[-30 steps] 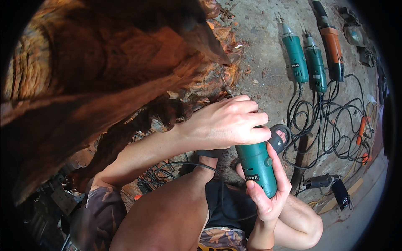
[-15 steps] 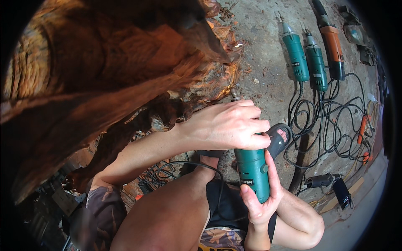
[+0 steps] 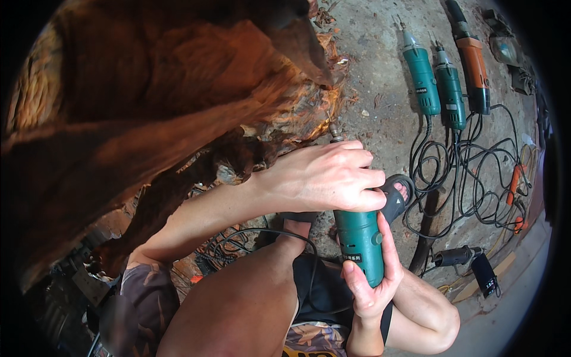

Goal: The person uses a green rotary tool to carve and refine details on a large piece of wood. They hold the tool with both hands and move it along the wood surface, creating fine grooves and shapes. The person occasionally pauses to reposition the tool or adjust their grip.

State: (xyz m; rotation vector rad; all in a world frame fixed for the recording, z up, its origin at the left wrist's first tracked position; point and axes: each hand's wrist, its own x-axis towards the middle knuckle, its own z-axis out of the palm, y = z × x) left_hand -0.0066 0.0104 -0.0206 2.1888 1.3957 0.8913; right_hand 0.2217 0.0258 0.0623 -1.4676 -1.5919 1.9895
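Observation:
A green die grinder [image 3: 360, 235] slants up between my hands, with its metal collet and thin bit [image 3: 333, 130] against or very near the carved brown wood [image 3: 297, 113]. My left hand [image 3: 330, 177] is closed over the grinder's front end, back of the hand upward, and hides that part of the body. Around the rear of the body my right hand [image 3: 376, 276] is wrapped, thumb on one side and fingers on the other. Whether the bit touches the wood I cannot tell. A black cable [image 3: 309, 250] loops near my thigh.
On the concrete floor at the right lie two more green grinders [image 3: 422, 80] [image 3: 450, 95] and an orange one [image 3: 473, 71]. Tangled black cords [image 3: 458, 172] spread below them. A dark tool [image 3: 455, 256] and a phone [image 3: 485, 275] sit nearer. My sandalled foot [image 3: 396, 202] is beside the grinder.
Both hands and the grinder have shifted only slightly, and the wood's edge appears a little lower and farther right in view. Both hands keep their hold.

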